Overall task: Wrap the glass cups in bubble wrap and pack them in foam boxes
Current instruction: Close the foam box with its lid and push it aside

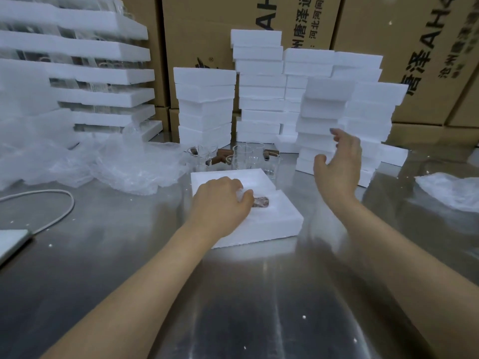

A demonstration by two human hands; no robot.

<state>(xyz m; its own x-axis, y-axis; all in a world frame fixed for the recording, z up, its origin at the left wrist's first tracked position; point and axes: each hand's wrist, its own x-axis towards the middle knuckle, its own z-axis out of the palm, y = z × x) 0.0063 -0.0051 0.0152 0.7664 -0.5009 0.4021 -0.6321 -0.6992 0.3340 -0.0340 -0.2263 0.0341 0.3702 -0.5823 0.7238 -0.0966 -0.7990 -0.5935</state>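
A white foam box half [274, 221] lies open on the steel table in front of me. In its hollow sits a bubble-wrapped cup [245, 194] whose brown wooden handle [262, 202] sticks out to the right. My left hand [220, 200] presses down on the wrapped cup with curled fingers. My right hand [339, 164] hovers open, fingers spread, just in front of a stack of foam pieces [321, 110] to the right. Several bare glass cups [243, 156] with wooden handles stand behind the box.
Loose bubble wrap [124, 164] is heaped at the left, and another scrap [451, 189] lies at the right. Taller foam stacks [207, 107] and cardboard cartons [425, 47] line the back. Trays of glasses [103, 73] rise at the far left. A white cable [62, 211] curls near the left edge.
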